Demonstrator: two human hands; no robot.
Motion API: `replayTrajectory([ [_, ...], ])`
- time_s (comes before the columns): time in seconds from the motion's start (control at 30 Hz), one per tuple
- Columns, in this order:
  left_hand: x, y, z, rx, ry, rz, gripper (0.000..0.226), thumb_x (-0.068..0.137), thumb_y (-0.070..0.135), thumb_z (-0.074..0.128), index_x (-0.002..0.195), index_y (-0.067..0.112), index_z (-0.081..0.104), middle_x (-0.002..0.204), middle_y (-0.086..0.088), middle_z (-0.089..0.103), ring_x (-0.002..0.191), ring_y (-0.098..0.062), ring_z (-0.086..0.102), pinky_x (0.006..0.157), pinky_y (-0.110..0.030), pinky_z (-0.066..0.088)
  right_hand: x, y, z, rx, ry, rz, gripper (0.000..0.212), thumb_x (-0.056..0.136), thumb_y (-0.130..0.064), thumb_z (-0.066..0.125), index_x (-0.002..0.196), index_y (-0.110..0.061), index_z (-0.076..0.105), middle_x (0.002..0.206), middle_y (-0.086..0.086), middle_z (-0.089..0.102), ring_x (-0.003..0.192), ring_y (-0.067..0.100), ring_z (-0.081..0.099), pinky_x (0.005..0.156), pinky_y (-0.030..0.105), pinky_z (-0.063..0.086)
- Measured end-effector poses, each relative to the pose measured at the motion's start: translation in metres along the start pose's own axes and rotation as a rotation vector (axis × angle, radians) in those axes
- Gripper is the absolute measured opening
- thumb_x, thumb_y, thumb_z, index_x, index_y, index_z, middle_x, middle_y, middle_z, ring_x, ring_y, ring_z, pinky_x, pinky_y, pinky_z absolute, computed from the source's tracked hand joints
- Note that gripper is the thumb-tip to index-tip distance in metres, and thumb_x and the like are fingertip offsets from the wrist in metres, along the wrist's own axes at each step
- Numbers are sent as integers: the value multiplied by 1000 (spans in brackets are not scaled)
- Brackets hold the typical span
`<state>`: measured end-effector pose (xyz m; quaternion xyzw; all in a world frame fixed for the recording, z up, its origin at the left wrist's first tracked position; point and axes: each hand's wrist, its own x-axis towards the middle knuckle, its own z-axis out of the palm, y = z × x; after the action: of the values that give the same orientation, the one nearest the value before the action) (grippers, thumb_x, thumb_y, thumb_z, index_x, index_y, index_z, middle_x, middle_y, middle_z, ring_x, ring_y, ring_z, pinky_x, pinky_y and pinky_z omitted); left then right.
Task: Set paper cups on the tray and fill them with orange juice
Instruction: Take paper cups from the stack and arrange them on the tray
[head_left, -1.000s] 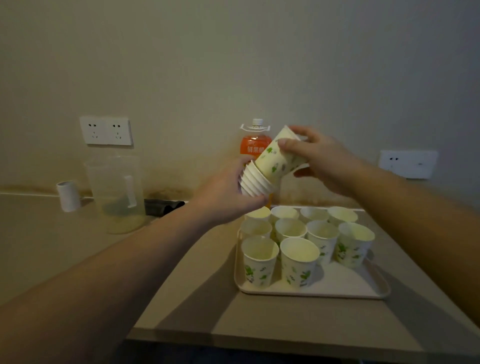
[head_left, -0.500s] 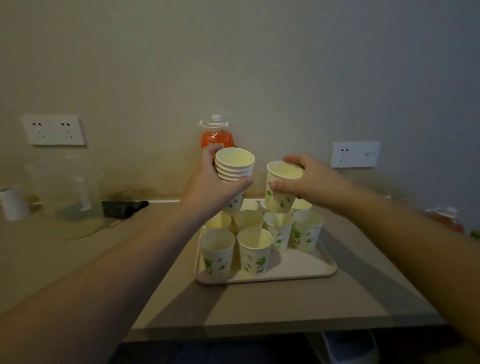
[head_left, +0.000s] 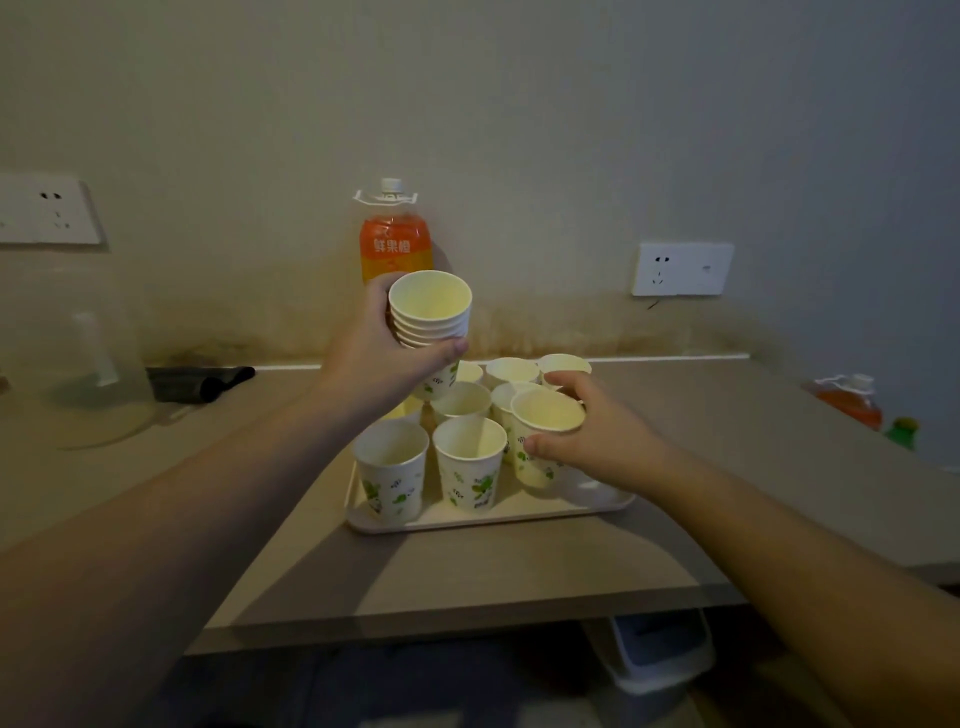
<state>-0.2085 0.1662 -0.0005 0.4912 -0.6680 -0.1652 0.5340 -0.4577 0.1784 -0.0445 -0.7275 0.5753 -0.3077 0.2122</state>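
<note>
Down goes the single cup (head_left: 545, 441) in my right hand (head_left: 592, 441); half a second ago I held it up high beside the stack, and now it is low, at the right side of the front row on the tray (head_left: 493, 514). My fingers curl round the cup near its rim. I cannot tell if its bottom touches the tray yet, because my hand hides that part.

My left hand (head_left: 379, 358) holds the stack of cups (head_left: 430, 312) up above the back of the tray. My fingers and thumb wrap round the stack, and its open mouth faces me.

Two cups stand in the front row, one on the left (head_left: 390, 467) and one just beside it (head_left: 470, 462). More cups stand close behind them, all with nothing inside. The orange juice bottle (head_left: 396, 244) stands at the wall behind the tray, with its cap on. A second bottle (head_left: 852, 400) sits far off to the right on the bench (head_left: 467, 571).

I think I am at the step of setting cups out, and no juice has been poured. Next I should set this cup flat, just beside the middle front cup, and let go gently so it does not tip. Then I can pull another cup off the stack. The cups are light and close together, so a bump could knock them over.
</note>
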Motion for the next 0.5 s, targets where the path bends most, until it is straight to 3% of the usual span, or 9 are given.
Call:
replayTrajectory([
  [0.3, -2, -7, 5, -13, -7, -9, 81, 74, 40, 89, 137, 38, 39, 114, 26, 53, 100, 9, 53, 74, -13, 43, -3, 10, 16, -31, -22, 43, 99, 69, -48, 84, 149, -35, 29, 146, -4, 47, 128, 18, 49, 100, 44, 51],
  [0.5, -2, -7, 10, -20, -12, -2, 83, 74, 39, 90, 139, 34, 40, 122, 17, 55, 104, 6, 54, 76, -14, 44, -1, 14, 22, -71, -35, 79, 100, 65, -56, 80, 147, -40, 26, 147, -9, 45, 128, 21, 47, 101, 46, 49],
])
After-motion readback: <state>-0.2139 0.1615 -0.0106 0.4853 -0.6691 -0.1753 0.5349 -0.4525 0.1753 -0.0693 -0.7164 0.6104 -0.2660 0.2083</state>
